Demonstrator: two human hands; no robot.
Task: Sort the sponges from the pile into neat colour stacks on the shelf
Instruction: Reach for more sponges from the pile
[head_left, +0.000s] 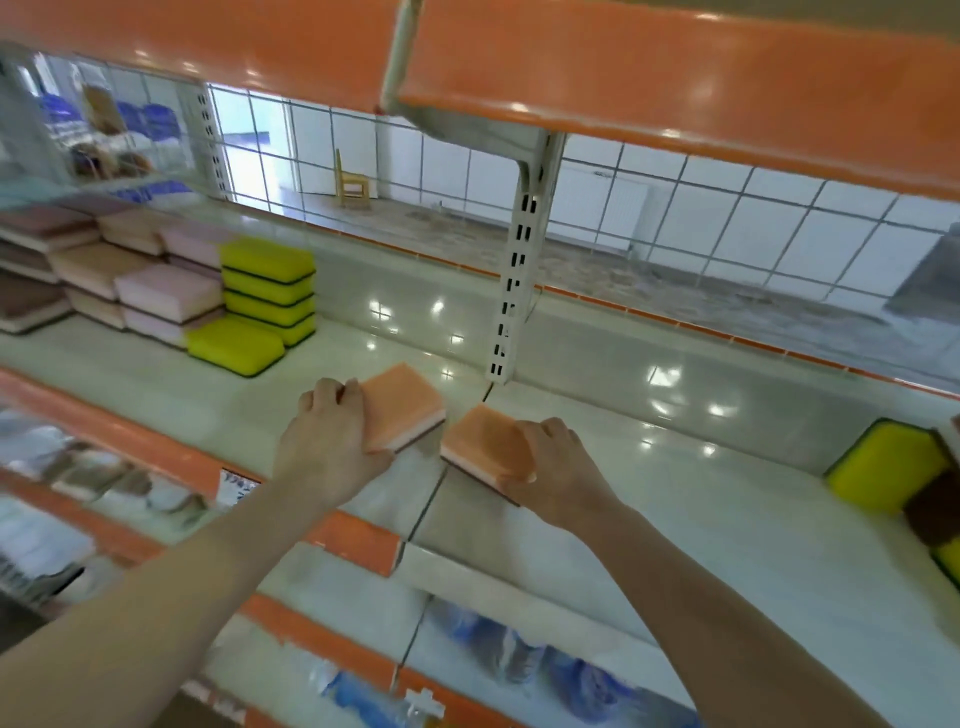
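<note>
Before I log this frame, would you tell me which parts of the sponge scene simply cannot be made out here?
- Head view, right edge: the remaining pile is cut off by the frame, so its count is unknown.
- Far left: the brown stacks are blurred and clipped.
- Lower shelf: its goods are blurred.
- The left hand and right hand cover the near ends of the two orange sponges; whether those touch the shelf is unclear.

price tag (236, 487) on shelf edge (358, 540): digits blurred, unreadable.
</note>
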